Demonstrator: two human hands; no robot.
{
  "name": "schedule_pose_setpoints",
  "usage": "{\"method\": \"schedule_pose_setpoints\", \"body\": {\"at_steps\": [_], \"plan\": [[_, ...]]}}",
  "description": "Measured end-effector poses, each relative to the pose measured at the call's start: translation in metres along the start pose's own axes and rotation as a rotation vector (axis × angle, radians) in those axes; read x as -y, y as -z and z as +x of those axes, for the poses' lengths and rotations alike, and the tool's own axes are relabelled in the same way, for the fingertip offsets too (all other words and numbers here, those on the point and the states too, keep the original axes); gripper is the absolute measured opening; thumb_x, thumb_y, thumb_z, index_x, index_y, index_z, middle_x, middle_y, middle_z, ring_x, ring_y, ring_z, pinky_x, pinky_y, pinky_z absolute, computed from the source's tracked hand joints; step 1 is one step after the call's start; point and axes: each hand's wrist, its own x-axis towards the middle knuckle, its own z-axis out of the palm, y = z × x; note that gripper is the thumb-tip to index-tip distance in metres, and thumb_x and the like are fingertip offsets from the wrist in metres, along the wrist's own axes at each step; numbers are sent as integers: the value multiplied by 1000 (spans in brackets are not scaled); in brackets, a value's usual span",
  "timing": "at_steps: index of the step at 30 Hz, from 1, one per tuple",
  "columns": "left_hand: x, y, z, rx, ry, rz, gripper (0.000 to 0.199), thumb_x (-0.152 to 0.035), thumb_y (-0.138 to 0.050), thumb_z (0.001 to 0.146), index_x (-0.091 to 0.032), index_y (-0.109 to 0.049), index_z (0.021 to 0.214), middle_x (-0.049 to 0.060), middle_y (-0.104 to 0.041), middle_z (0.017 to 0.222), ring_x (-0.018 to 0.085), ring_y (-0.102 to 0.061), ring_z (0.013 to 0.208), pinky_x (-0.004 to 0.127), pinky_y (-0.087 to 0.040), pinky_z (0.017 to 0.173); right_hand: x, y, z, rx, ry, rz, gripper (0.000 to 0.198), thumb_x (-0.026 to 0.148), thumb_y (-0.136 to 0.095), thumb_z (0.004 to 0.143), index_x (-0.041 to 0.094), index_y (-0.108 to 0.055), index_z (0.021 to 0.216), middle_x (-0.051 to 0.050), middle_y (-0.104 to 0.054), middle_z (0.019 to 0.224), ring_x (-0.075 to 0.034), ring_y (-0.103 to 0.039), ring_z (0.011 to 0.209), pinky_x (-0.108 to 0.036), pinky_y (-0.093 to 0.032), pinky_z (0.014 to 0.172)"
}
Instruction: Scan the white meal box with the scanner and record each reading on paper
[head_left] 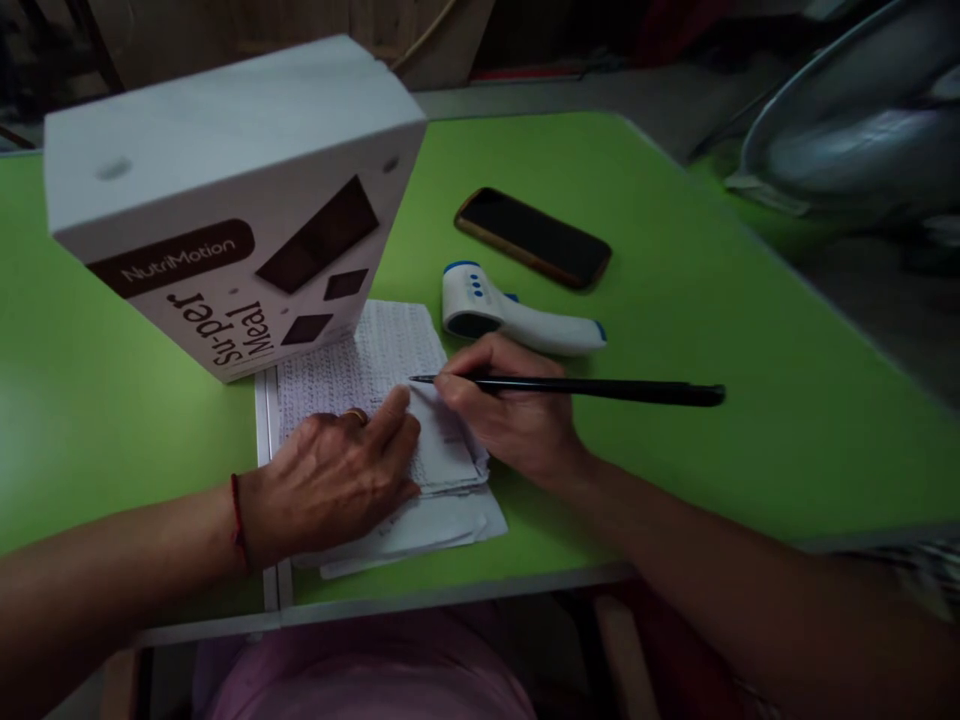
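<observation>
A black pen (600, 388) is pinched in my right hand (517, 410), its tip at the page and its long barrel pointing right. Under both hands lies a notebook (397, 345) with worn, loose-looking pages, covered in dense handwriting. My left hand (349, 470) rests palm down on the lower left of the page, index finger stretched toward the pen tip and the other fingers slightly bent. It wears a ring and a red cord bracelet (238, 520). More loose sheets (450, 525) stick out beneath the notebook, toward the table's front edge.
A tall white NutriMotion box (247, 215) stands at the notebook's upper left. Beyond my right hand lie a white and blue infrared thermometer (517, 315) and a dark phone (536, 235). The green table (712, 330) ends at right, near a large fan (862, 130).
</observation>
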Motion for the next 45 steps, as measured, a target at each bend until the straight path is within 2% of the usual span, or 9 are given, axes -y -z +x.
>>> {"method": "schedule_pose_setpoints", "body": {"at_steps": [15,22,29,34,41,45], "plan": [[-1,0,0,7,3,-8,37,-37,-55,103,-7,-58,124,25,-54,149,24,-71,71,40,-59,52,-2,-2,-1,20,22,-48,15,29,-62,79,28,-55,66,2,-60,58,-15,-50,51,-31,-44,50],[-1,2,1,47,1,7,40,-38,-50,105,-7,-59,128,24,-50,153,25,-72,72,42,-60,52,-3,-4,-2,-4,71,-1,15,23,-62,80,26,-53,67,4,-56,56,-13,-49,49,-29,-43,48],[-1,2,0,31,4,-1,38,-37,-49,105,-7,-59,126,24,-51,152,25,-72,72,42,-60,52,-4,-2,-3,42,35,-12,18,23,-64,82,28,-54,69,3,-58,59,-15,-51,51,-31,-45,51],[-1,3,2,47,0,1,39,-38,-50,105,-7,-60,126,23,-51,153,25,-72,72,43,-61,52,-7,-2,-2,28,84,1,18,20,-65,83,26,-54,70,3,-57,58,-13,-51,50,-29,-43,48],[-1,5,2,88,19,21,42,-40,-51,106,-7,-58,132,22,-48,156,25,-73,76,43,-63,55,-11,-5,-1,-64,210,-16,16,15,-61,80,25,-54,69,5,-57,57,-12,-50,47,-25,-42,45],[-1,5,1,88,11,25,42,-41,-51,107,-8,-58,132,21,-47,157,25,-73,77,43,-64,57,-11,-6,-1,-61,246,-13,18,15,-62,82,24,-53,71,5,-56,57,-11,-49,47,-24,-40,44]]}}
